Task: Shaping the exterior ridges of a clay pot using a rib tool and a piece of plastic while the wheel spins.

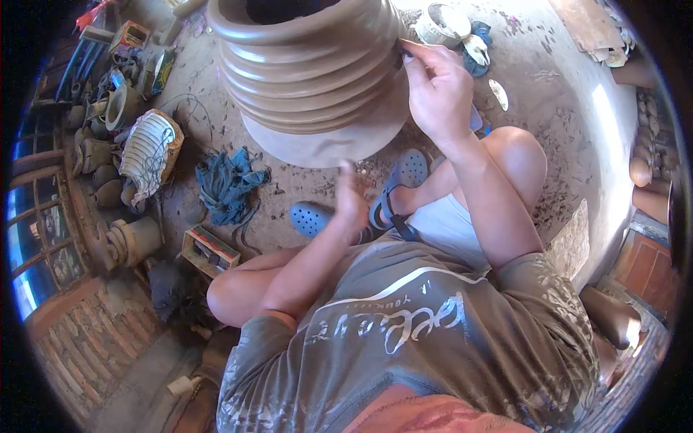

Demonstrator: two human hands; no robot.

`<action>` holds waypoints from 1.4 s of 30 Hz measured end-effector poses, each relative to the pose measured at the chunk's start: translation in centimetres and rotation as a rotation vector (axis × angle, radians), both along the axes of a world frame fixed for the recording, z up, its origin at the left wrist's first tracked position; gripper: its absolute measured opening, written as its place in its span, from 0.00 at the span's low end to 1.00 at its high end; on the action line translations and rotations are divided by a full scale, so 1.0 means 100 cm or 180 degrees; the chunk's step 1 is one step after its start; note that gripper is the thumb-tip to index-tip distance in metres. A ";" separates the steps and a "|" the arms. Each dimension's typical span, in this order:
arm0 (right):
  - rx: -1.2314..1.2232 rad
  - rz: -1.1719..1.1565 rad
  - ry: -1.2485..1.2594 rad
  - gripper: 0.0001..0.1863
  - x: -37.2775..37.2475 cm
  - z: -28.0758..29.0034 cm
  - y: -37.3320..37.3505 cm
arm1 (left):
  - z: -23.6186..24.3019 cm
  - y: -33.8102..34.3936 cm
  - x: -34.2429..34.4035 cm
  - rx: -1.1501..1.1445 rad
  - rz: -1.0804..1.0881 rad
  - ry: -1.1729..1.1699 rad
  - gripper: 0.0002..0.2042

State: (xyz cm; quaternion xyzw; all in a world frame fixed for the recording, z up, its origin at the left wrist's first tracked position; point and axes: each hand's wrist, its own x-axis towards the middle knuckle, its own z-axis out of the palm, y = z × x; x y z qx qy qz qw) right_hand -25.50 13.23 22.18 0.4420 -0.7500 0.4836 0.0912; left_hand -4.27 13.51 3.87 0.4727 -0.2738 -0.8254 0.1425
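Observation:
A large grey-brown clay pot (303,83) with ridged sides stands upright on a round flat wheel (285,144). My right hand (437,90) is raised at the pot's right side, fingers pinched on a thin flat edge of something, perhaps a tool (409,47), against the clay. My left hand (350,195) is low at the front rim of the wheel, smeared by motion, so its fingers and whether it touches the rim cannot be made out.
Blue cloth (224,184), a long box (209,249) and assorted pots (130,238) lie on my left. A bucket (440,25) is behind the pot to the right. My sandalled feet (404,180) are below the wheel. A board (567,242) leans at my right.

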 end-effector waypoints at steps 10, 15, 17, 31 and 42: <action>-0.0326 0.0093 -0.0035 0.11 0.002 -0.006 0.006 | -0.005 0.003 -0.002 -0.0134 0.0319 -0.0457 0.41; -0.0126 -0.0095 -0.0528 0.12 -0.017 -0.018 0.003 | 0.008 -0.058 0.012 -0.0255 0.1317 -0.0165 0.41; -0.0016 0.0033 -0.0773 0.13 -0.014 -0.023 0.001 | -0.005 -0.081 0.021 -0.0570 0.1555 0.0029 0.40; -0.0004 0.0066 -0.0502 0.13 -0.006 -0.025 0.003 | 0.004 -0.119 0.032 -0.0681 0.1654 -0.0033 0.42; -0.0197 -0.0025 -0.0629 0.11 -0.008 -0.021 0.005 | 0.002 -0.081 0.019 -0.0503 0.1376 0.0163 0.44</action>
